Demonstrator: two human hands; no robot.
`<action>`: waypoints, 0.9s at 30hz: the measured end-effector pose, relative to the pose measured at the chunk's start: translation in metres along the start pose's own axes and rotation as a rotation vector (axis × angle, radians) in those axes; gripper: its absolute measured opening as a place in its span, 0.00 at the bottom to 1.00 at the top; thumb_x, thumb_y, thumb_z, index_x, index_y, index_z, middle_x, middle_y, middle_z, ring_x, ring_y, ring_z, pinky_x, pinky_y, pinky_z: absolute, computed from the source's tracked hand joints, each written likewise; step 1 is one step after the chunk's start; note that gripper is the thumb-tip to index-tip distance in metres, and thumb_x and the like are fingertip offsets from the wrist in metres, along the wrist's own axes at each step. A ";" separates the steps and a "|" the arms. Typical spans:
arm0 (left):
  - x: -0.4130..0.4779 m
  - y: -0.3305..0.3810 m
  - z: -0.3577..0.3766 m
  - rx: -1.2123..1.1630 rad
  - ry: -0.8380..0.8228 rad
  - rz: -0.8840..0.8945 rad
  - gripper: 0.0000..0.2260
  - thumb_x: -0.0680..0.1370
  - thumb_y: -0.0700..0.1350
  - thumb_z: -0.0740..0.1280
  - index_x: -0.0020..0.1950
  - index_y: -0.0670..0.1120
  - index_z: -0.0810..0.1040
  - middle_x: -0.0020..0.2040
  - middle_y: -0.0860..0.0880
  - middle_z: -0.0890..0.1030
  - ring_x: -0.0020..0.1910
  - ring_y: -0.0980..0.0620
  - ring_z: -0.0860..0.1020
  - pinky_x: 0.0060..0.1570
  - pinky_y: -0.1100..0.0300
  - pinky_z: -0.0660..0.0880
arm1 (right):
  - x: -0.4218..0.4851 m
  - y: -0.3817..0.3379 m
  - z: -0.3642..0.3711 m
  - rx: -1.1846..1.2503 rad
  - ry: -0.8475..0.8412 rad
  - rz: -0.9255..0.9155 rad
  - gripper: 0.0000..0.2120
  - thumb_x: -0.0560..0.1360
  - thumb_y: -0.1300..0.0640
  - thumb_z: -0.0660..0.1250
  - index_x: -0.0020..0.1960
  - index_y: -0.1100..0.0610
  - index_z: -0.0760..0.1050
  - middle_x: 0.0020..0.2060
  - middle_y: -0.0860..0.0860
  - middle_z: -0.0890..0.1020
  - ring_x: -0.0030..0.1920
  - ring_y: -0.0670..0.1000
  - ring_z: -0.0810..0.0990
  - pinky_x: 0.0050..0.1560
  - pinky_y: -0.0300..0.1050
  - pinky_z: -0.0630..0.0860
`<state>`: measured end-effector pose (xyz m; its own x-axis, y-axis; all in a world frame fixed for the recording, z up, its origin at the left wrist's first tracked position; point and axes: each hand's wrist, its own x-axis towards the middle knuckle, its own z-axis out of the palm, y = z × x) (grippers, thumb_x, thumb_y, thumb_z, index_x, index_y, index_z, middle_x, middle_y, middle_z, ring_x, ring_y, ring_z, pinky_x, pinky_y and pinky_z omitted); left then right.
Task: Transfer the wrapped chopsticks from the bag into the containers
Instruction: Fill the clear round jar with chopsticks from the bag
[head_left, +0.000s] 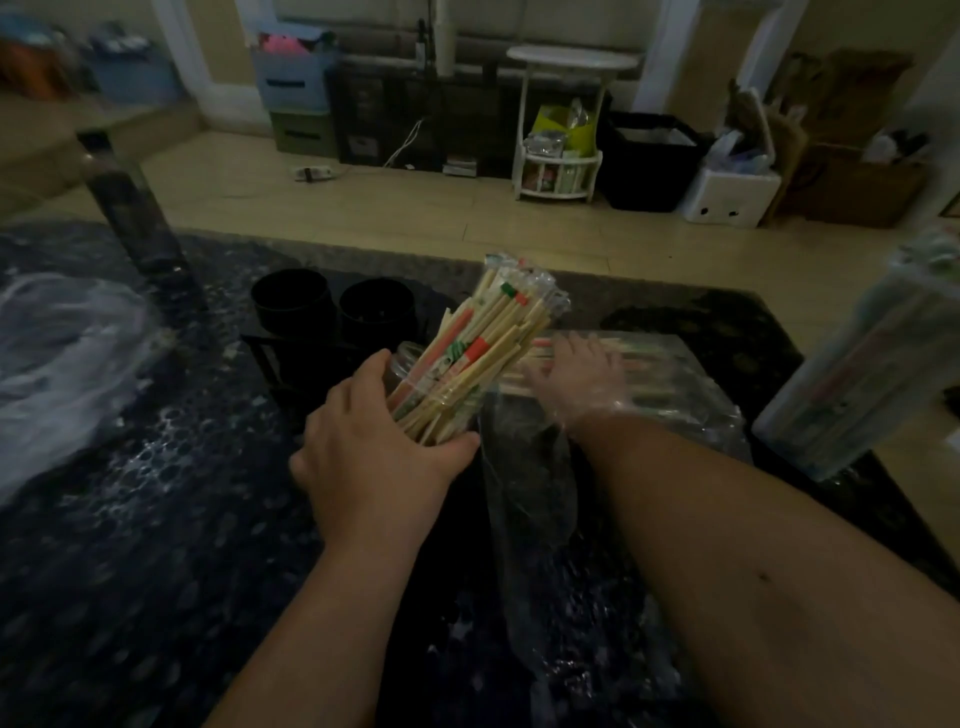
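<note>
Dark table (130, 493), left hand (374, 457) grips jar (404, 366), right hand (576, 379) spread in bag (675, 400)

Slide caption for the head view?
Left hand grips a jar full of wrapped chopsticks; right hand reaches for the bag.

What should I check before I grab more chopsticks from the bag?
1. Grip of left hand on jar: ok, fingers wrap it.
2. Is the jar upright: not ok, it leans.
3. Room in the jar: not ok, its chopsticks look tightly packed.
4. Position of right hand at bag: ok, fingers spread, nothing held yet.
5. Space in black containers: cannot tell, too dark inside.
</note>
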<state>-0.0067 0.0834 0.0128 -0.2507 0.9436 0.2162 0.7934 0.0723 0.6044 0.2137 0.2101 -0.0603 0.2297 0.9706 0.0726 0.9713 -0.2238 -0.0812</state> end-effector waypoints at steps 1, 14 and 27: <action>-0.001 0.001 0.000 -0.004 -0.006 0.002 0.46 0.59 0.66 0.76 0.74 0.58 0.63 0.66 0.52 0.72 0.65 0.46 0.69 0.60 0.45 0.66 | 0.002 0.000 0.000 0.008 0.016 -0.011 0.35 0.78 0.33 0.48 0.77 0.53 0.59 0.76 0.53 0.63 0.76 0.56 0.59 0.74 0.58 0.54; -0.008 0.003 -0.003 -0.032 -0.057 0.033 0.46 0.60 0.67 0.75 0.74 0.59 0.60 0.67 0.55 0.70 0.66 0.48 0.68 0.60 0.46 0.65 | 0.011 0.009 -0.003 -0.018 -0.107 -0.004 0.45 0.67 0.20 0.44 0.68 0.49 0.72 0.66 0.54 0.76 0.64 0.58 0.74 0.67 0.57 0.66; -0.010 0.002 -0.009 -0.022 -0.046 0.033 0.46 0.60 0.67 0.75 0.74 0.59 0.60 0.67 0.55 0.70 0.66 0.48 0.68 0.61 0.46 0.65 | -0.002 0.009 0.003 0.049 -0.006 -0.020 0.39 0.69 0.23 0.49 0.64 0.51 0.72 0.62 0.53 0.78 0.62 0.57 0.75 0.63 0.55 0.66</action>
<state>-0.0076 0.0717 0.0184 -0.1979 0.9594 0.2012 0.7881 0.0337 0.6146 0.2224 0.2065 -0.0640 0.2096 0.9754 0.0687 0.9714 -0.1997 -0.1286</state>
